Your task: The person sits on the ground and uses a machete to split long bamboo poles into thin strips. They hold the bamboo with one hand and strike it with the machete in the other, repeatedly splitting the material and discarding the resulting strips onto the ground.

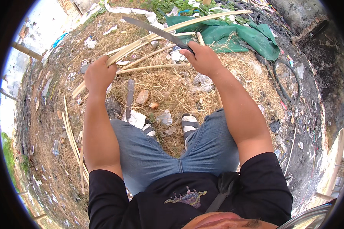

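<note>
A long pale bamboo strip runs slantwise across the view, from beside my left knee up to the far right. My left hand is closed around it near its lower left end. The handle of a long dark-bladed knife is in my right hand. Its blade points to the far left and crosses over the strip, though I cannot tell if they touch. Below lie several more bamboo strips. A second dark flat blade stands out on the straw between my hands, near my feet.
Dry straw and scattered litter cover the ground. A green sheet lies crumpled at the far right, with a black hose nearby. Thin bamboo strips lie by my left arm. A blackened wall rises on the right.
</note>
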{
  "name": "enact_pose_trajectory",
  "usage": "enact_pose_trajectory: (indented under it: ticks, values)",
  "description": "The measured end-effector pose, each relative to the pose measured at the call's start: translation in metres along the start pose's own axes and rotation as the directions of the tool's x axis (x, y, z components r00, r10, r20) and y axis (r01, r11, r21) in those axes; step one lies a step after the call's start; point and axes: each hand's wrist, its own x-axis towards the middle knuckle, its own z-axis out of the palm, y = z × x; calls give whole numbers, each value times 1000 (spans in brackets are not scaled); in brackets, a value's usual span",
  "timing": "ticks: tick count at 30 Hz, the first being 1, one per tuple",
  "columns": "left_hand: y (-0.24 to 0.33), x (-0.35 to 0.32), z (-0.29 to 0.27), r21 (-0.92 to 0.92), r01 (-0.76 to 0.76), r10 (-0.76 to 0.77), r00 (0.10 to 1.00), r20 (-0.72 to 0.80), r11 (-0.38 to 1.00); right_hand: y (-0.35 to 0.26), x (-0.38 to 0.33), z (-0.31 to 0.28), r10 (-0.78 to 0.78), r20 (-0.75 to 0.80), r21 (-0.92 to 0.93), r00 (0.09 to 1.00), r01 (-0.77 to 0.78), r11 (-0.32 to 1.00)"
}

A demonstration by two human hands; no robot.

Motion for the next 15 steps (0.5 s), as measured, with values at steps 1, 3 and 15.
enact_pose_trajectory:
  ticks: [1, 3, 15]
  values:
    - [3, -1, -4, -22, -1, 1, 1000, -17, 1000, -1, -1, 2, -85, -7, 17, 996, 85, 996]
    - [4, -1, -8, -29, -5, 3, 999, -54, 1000, 24, 4, -9, 49, -93, 105, 994, -39, 994]
    - [6, -1, 5, -102, -29, 22, 997, -73, 994, -14, -4, 0, -146, -64, -5, 987, 146, 989]
